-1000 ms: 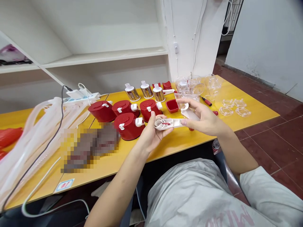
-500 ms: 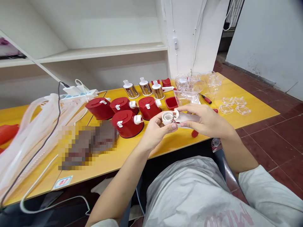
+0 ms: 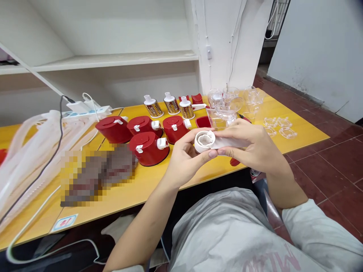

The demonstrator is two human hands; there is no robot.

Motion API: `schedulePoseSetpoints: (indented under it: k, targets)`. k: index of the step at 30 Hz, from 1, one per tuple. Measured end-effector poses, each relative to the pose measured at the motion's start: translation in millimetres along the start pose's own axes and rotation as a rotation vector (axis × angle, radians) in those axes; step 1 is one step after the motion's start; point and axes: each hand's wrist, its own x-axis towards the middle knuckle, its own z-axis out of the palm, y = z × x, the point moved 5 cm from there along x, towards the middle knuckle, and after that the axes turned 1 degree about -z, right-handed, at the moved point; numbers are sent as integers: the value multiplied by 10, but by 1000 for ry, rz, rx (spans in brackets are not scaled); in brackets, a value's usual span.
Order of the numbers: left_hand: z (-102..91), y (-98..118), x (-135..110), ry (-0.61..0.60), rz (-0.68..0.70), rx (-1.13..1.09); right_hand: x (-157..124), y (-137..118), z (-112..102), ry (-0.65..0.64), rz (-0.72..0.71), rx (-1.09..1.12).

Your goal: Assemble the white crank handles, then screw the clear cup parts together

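Both my hands hold a white plastic part [image 3: 208, 141] above the yellow table [image 3: 176, 189], with a round ring end and a flat arm running right. My left hand [image 3: 187, 158] cups the ring end from below and the side. My right hand [image 3: 248, 145] pinches the arm and the ring's edge, and its fingers hide part of the arm. Just beyond my fingers are a small red tray [image 3: 203, 121] and clear plastic pieces [image 3: 224, 111]. A red drum housing [image 3: 148, 149] with a white knob stands left of my left hand.
Several more red housings [image 3: 172, 129] and several perforated metal drums [image 3: 171, 105] with white tops stand along the table. Clear rings [image 3: 287, 132] lie at the right. A blurred patch [image 3: 99, 173], a power strip [image 3: 85, 110] and clear plastic bags [image 3: 34, 151] occupy the left. Shelves and a pillar stand behind.
The white part has turned so its ring end faces up toward me, and both hands have closed in around it. The view has shifted slightly, so the table sits further left.
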Motion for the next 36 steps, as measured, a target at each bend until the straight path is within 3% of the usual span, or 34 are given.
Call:
schedulePoseSetpoints:
  k: [11,22,36]
  targets:
    - [18,197,-90,-34,59,15,0,-74,30,1,-9,51]
    - [30,234,-120,9,75,99,8,-88,15,2,-46,14]
    - [55,209,-155,74,38,190,57,33,57,-27,21,75]
